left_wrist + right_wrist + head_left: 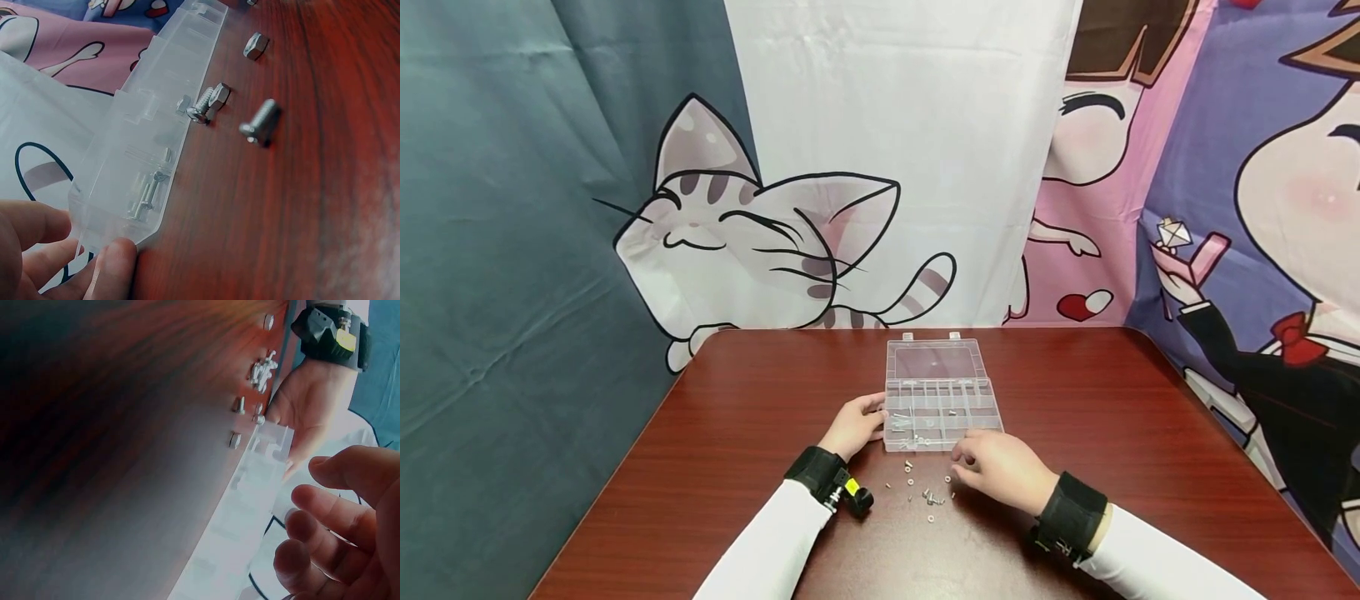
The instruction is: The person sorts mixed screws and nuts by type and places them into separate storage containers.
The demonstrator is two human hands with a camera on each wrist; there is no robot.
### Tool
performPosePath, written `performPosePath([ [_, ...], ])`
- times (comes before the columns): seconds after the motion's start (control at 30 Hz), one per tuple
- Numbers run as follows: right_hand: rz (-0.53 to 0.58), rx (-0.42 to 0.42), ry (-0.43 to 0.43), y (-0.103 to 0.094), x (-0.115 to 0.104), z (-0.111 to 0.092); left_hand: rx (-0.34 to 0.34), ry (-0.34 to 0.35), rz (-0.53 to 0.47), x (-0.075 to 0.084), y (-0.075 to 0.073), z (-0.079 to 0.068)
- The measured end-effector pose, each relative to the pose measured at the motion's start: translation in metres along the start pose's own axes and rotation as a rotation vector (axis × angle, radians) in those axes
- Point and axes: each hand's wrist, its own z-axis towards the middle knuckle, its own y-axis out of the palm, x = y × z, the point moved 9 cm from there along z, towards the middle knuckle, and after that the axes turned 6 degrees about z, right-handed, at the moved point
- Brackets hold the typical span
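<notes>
A clear plastic compartment box point(934, 446) lies on the table with its lid point(934, 363) laid back. My left hand point(855, 427) holds the box's left end, thumb and fingers at the corner in the left wrist view. Screws point(149, 190) show through the wall near that corner. My right hand point(1003, 468) hovers by the front right corner, fingers loosely bent and thumb apart, nothing visible between them. In front of the box lie scattered screws point(261, 120) and nuts point(255, 46), with a small cluster of screws point(932, 500) nearer me.
The reddish-brown wooden table point(760, 375) extends on both sides of the box. Behind it hangs a cartoon-printed cloth point(910, 108), and a dark green one point(512, 333) hangs at the left. Black bands with cameras point(1071, 517) wrap both wrists.
</notes>
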Motion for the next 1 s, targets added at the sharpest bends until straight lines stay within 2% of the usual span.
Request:
performPosePath([
  [0.27,-0.031,-0.002,-0.054,0.008,-0.013,0.008,0.003,-0.010,-0.012,-0.003,-0.003,-0.002],
  [0.57,-0.064,-0.058,-0.167,0.025,-0.035,0.035,0.001,-0.010,-0.013,-0.004,-0.002,0.000],
  [1.0,-0.110,-0.117,-0.165,0.046,-0.040,0.055,-0.008,0.007,0.010,-0.001,-0.001,0.000],
])
